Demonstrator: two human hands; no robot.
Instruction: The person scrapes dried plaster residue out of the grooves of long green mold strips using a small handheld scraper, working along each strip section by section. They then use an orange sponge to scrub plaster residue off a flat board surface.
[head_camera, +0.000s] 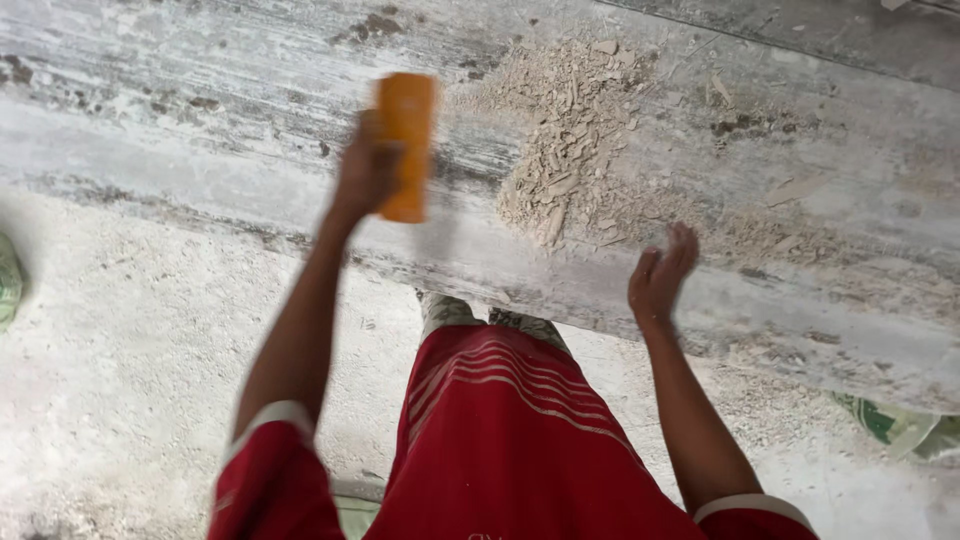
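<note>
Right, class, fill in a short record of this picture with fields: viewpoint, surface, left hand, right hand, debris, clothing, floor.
viewpoint: head camera looking down at both arms
surface: long whitish, stained slab lying across the view
left hand: left hand closed in a grip on an orange block, blurred, over the slab
right hand: right hand open, fingers spread, at the slab's near edge
debris: heap of pale crumbled flakes on the slab, beside the block
clothing: red garment with pale stripes
floor: dusty pale ground
</note>
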